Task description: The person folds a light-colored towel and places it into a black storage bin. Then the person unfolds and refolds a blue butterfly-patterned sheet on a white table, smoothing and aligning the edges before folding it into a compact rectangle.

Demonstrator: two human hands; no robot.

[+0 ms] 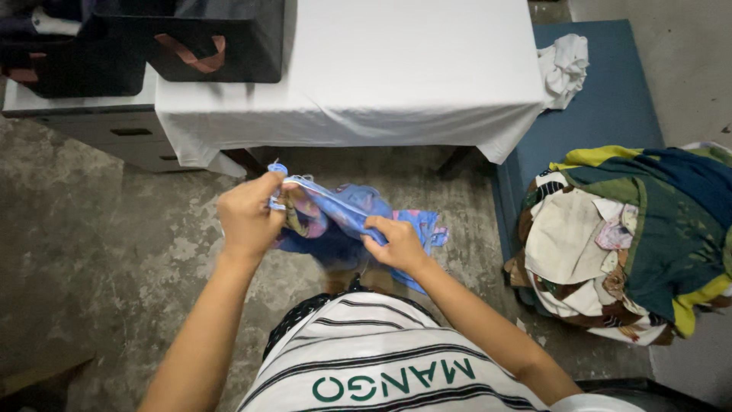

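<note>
Mid-frame, I see my left hand (248, 214) and right hand (395, 243) both pinched shut on a bunched blue patterned garment (347, 210), unfolded, below the white-draped desk (366, 91); 1 clothes pile (625, 236) waits right.

White shirt (381, 358) with thin black stripes, green lettering; bare forearms.

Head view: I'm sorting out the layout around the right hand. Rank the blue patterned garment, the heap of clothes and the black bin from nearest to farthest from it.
1. Blue patterned garment: gripped by the right hand.
2. Heap of clothes: on the floor to its right.
3. Black bin: on the white-covered table, far upper left.
</note>
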